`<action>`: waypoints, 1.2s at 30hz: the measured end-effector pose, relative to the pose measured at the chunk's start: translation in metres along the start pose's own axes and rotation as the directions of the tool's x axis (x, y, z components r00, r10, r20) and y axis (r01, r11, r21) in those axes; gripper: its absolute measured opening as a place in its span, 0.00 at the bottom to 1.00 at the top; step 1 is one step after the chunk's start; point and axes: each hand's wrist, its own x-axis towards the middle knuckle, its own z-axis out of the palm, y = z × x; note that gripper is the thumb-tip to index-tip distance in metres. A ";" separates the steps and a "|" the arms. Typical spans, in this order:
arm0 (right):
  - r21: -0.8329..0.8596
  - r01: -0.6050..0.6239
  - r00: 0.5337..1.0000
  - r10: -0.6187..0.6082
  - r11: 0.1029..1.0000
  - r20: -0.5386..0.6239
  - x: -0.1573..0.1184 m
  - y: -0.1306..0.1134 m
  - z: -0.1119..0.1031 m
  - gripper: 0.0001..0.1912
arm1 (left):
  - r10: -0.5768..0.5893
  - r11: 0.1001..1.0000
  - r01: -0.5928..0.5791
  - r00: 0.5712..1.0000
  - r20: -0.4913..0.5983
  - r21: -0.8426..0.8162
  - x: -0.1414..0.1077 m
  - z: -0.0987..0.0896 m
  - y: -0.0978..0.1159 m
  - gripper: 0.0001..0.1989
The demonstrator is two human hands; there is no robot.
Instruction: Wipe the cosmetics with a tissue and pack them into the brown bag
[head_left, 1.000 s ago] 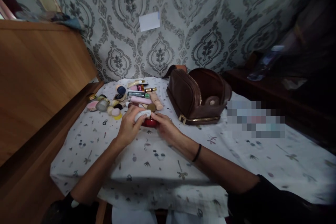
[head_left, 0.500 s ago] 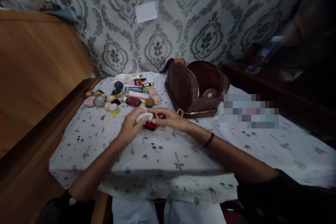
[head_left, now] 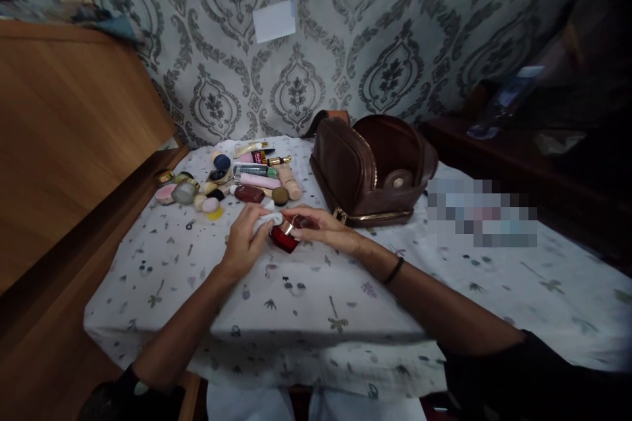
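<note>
Near the middle of the table, my left hand (head_left: 243, 241) is closed around a folded white cloth or wipe (head_left: 270, 218), pressed beside a red perfume bottle (head_left: 283, 241). The bottle is glassy and dark red, with a shiny gold collar, and leans at a tilt. Gripping it by the collar from the right is my right hand (head_left: 326, 230), fingers and thumb pinched on it. Fingers hide part of the bottle's top. Just behind the hands lie a dark red bottle with a white cap (head_left: 248, 194) and a round brown-topped item (head_left: 280, 195).
A brown leather bag (head_left: 345, 171) stands unzipped behind my right hand. Several cosmetics, among them a pink tube (head_left: 257, 180) and a beige bottle (head_left: 289, 183), lie at the back left. A patterned white cloth (head_left: 306, 302) covers the table. A plastic bottle (head_left: 508, 102) stands at right.
The red bottle has tilted and turned, showing more of its gold collar and red body. The white cloth has shifted slightly to the left side of it. The view has moved a little.
</note>
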 end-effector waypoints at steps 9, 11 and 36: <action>-0.016 0.025 0.999 -0.026 1.000 -0.046 0.001 0.003 -0.002 0.25 | 0.143 0.990 -0.144 0.986 0.087 -0.001 -0.002 0.000 0.001 0.07; -0.011 0.021 0.998 -0.021 1.000 -0.051 0.000 0.003 -0.003 0.26 | 0.137 0.991 -0.137 0.983 0.126 -0.007 -0.001 -0.004 0.000 0.08; 0.068 0.066 0.998 -0.067 0.995 0.020 -0.003 0.005 0.000 0.28 | 0.009 1.000 -0.013 0.985 0.171 0.023 -0.003 -0.013 -0.014 0.08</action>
